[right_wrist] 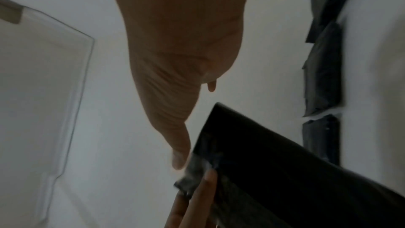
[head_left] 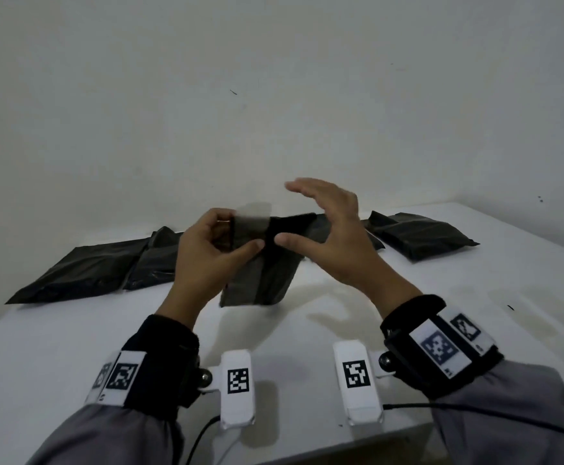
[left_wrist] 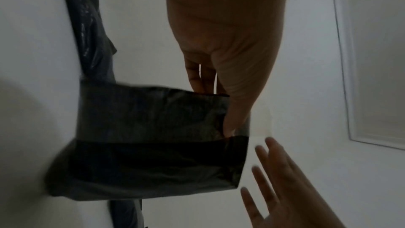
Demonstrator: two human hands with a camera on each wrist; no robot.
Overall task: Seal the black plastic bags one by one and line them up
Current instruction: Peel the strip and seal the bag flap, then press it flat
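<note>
My left hand (head_left: 237, 236) pinches the top of a black plastic bag (head_left: 260, 280) and holds it upright over the white table (head_left: 408, 313). The bag's flap stands up, with a translucent strip (head_left: 253, 214) at its top. The bag's lower end hangs close to the tabletop. My right hand (head_left: 294, 213) is open just right of the bag, fingers spread, thumb near its edge. The left wrist view shows my left hand (left_wrist: 221, 96) gripping the bag (left_wrist: 153, 145), with my right hand (left_wrist: 274, 179) beside it. In the right wrist view my right hand (right_wrist: 195, 122) is spread next to the bag (right_wrist: 274, 162).
Two black bags (head_left: 83, 270) (head_left: 155, 260) lie at the back left of the table, another (head_left: 419, 234) at the back right, and one (head_left: 327, 226) behind my right hand. A white wall (head_left: 274, 95) rises behind. The table's right edge (head_left: 525, 226) runs diagonally.
</note>
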